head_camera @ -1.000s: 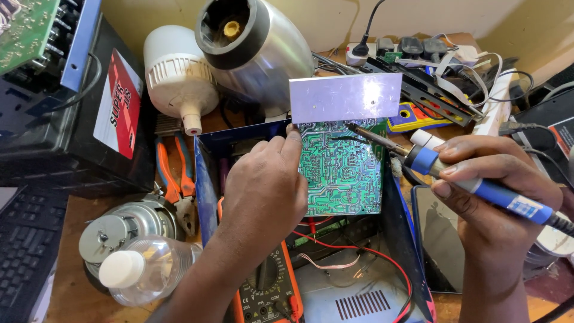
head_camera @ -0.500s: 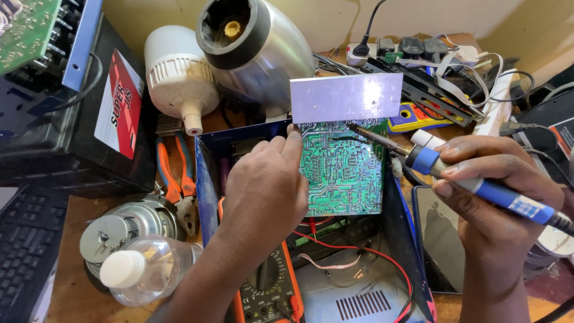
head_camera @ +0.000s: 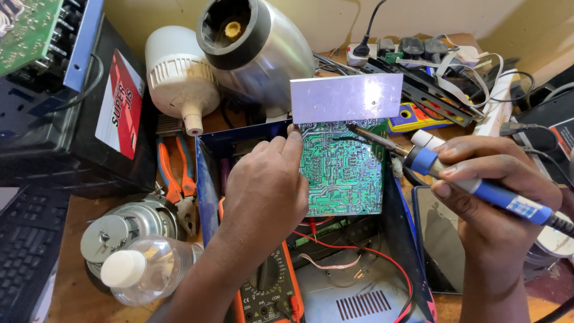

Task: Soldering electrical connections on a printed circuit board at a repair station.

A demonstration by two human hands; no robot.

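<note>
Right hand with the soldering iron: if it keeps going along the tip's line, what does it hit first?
Likely the green circuit board: the right hand aims the soldering iron up-left, tip at the board's top edge under the pale metal plate. Contact unclear.

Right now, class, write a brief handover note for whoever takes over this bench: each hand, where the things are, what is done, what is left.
Left hand: steadies the green printed circuit board, upright over the open blue metal case.
Right hand: grips the blue-handled soldering iron, tip at the board's upper right edge.
Orange multimeter lies below the left wrist.
Done: board lifted out, solder side showing.
Left: the joint under the tip; finished joints cannot be told.
</note>
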